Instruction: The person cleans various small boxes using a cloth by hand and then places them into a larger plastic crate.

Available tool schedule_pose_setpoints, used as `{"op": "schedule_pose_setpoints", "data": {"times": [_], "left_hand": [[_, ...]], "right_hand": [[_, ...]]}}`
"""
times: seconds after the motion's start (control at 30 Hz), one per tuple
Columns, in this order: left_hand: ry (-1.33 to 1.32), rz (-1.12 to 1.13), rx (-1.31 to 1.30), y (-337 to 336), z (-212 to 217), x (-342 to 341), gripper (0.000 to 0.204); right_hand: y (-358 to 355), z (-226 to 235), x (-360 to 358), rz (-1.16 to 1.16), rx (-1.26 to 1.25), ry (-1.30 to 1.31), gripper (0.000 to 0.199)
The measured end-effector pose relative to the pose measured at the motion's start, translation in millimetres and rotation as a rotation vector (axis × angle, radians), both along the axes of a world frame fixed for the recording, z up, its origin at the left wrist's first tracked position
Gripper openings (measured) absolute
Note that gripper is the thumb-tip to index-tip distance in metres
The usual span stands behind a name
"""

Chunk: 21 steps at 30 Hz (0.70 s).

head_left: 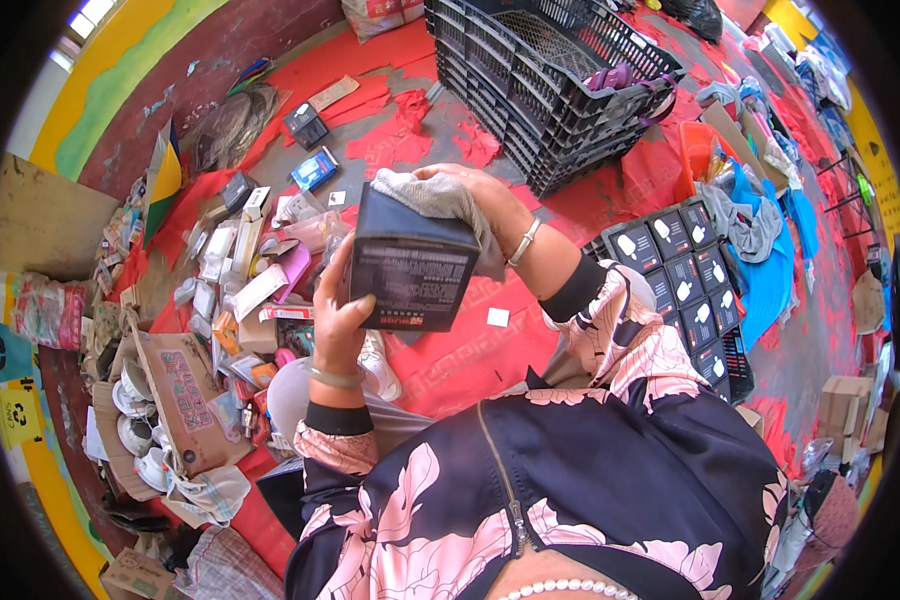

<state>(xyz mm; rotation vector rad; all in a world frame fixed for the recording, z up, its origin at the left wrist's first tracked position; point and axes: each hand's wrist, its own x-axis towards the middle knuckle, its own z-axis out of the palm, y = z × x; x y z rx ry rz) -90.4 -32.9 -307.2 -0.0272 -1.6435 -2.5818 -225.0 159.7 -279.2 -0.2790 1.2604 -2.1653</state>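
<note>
My left hand (pixel 339 312) grips a black box (pixel 412 278) at its left side, with the thumb on the face that carries small print. The box is tilted in front of me, above the red floor covering. My right hand (pixel 482 192) is closed on a grey cloth (pixel 425 194) and presses it against the box's upper edge. Part of the cloth hangs down the box's right side. Some fingers of both hands are hidden behind the box and the cloth. Several similar black boxes (pixel 670 238) stand in rows in a crate to my right.
Stacked black plastic crates (pixel 540 110) stand ahead. A pile of small packages (pixel 255 290) lies to the left, beside a cardboard box (pixel 185 395) and white crockery (pixel 138 432). A blue box (pixel 315 169) lies farther off. Cloths (pixel 750 225) and an orange bin (pixel 703 150) are at the right.
</note>
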Motion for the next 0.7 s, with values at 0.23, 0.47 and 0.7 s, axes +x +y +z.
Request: {"op": "schedule_pose_setpoints", "data": {"times": [0.23, 0.47, 0.7], "left_hand": [[0.056, 0.053, 0.088, 11, 5, -6, 0.097], [-0.019, 0.048, 0.209, 27, -1, -19, 0.086], [-0.005, 0.048, 0.406, 17, -2, -16, 0.059]], "right_hand": [[-4, -64, -26, 0.115, -0.209, 0.186, 0.029], [-17, -128, -25, -0.024, -0.448, -0.223, 0.031], [-10, -56, -20, -0.275, -0.200, -0.234, 0.022]]}}
